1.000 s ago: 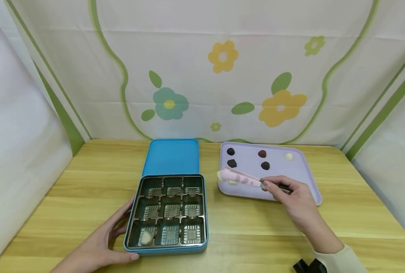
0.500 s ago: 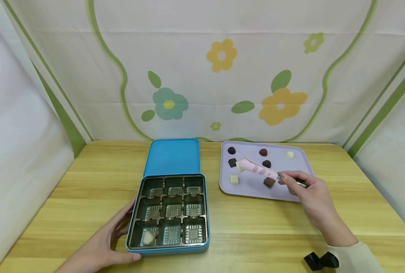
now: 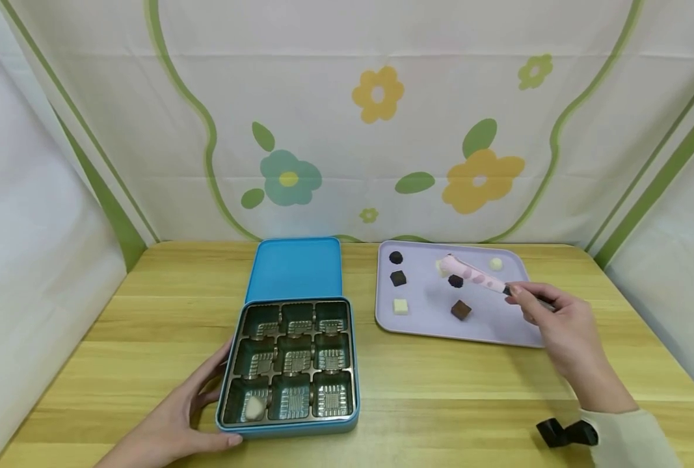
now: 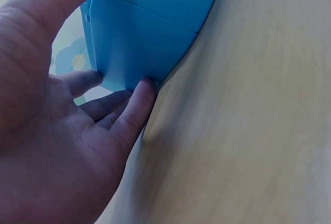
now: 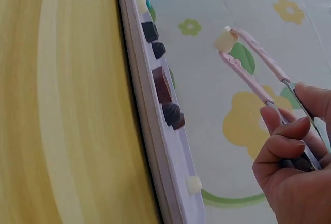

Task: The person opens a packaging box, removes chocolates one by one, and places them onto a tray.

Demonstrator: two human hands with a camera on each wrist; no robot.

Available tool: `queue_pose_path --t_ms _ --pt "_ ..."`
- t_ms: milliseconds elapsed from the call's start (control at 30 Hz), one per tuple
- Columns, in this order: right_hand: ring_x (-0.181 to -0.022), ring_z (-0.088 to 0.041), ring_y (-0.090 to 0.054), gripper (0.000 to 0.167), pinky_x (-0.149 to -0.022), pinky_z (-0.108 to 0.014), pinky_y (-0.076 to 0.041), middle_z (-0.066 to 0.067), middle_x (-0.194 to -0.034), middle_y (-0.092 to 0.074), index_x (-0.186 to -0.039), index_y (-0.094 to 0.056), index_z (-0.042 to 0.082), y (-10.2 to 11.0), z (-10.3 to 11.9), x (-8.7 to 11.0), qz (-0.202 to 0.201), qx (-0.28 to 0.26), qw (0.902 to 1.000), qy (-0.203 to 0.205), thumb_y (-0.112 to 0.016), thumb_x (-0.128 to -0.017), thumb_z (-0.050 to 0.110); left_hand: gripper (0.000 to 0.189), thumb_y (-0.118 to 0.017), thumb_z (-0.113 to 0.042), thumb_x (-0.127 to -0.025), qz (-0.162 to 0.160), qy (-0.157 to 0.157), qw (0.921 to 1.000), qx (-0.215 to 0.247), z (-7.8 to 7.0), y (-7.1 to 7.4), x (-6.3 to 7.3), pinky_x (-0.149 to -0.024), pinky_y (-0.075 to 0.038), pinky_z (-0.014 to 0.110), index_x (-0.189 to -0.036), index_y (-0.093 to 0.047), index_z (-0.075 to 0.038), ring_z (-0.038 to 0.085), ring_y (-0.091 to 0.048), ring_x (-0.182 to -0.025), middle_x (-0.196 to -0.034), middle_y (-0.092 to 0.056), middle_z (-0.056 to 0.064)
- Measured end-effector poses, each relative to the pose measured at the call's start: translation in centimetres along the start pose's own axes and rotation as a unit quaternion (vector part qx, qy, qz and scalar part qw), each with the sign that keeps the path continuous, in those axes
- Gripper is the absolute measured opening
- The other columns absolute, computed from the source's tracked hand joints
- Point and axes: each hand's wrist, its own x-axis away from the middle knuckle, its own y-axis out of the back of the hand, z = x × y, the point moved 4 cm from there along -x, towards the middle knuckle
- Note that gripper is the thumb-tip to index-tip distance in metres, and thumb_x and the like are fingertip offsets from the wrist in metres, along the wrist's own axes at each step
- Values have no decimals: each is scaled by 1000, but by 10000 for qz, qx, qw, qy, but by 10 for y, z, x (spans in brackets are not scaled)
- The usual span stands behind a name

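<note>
Pink-tipped tongs are in my right hand, raised over the lilac tray. Between the tong tips sits a cream-coloured chocolate, clearest in the right wrist view. My left hand rests against a blue tin, thumb at the near-left corner and fairly straight fingers along the left side. Inside the tin is a dark tray of several compartments. One white chocolate lies in the near-left compartment.
On the lilac tray lie dark chocolates, a brown square one, a pale square one and a white round one. A blue lid lies behind the tin. A printed cloth hangs at the back.
My right hand has moved right with the tongs, carrying the cream chocolate from the tray's left edge toward its far middle. My left hand stays at the tin.
</note>
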Motion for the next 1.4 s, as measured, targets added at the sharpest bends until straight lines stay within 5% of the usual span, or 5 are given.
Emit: queue_pose_path --t_ms 400,700,1033,1400 --pt "-87 9 -67 24 -74 -8 -53 28 -89 -78 -120 -81 19 34 -11 -7 -523 1013 9934 -133 -75 -103 34 121 -86 -11 -91 -19 409 9992 33 5 4 -2 -99 -56 23 -173 -4 -42 51 -44 -147 -179 -9 25" --pt "-87 11 -60 20 -64 -15 -47 35 -85 -74 -114 -81 31 55 -26 -13 -870 1449 9845 -476 -76 -101 44 122 -87 -12 -89 -89 389 9991 -135 7 4 -1 -98 -56 23 -173 -4 -43 53 -45 -147 -178 -9 27" --pt "-77 4 -52 55 -60 -23 -45 47 -80 -56 -126 -78 11 77 -26 -13 -941 3077 9467 -145 -70 -100 58 122 -87 -11 -90 -54 293 9995 -110 5 4 -1 -98 -56 24 -173 -4 -43 53 -46 -146 -178 -11 27" --pt "-78 28 -45 38 -60 -12 -44 44 -87 -50 -118 -81 9 73 -15 -13 -834 3694 9227 721 -75 -101 42 121 -86 -10 -91 -40 343 9994 15 4 3 -2 -98 -57 25 -173 -3 -42 52 -46 -147 -178 -10 25"
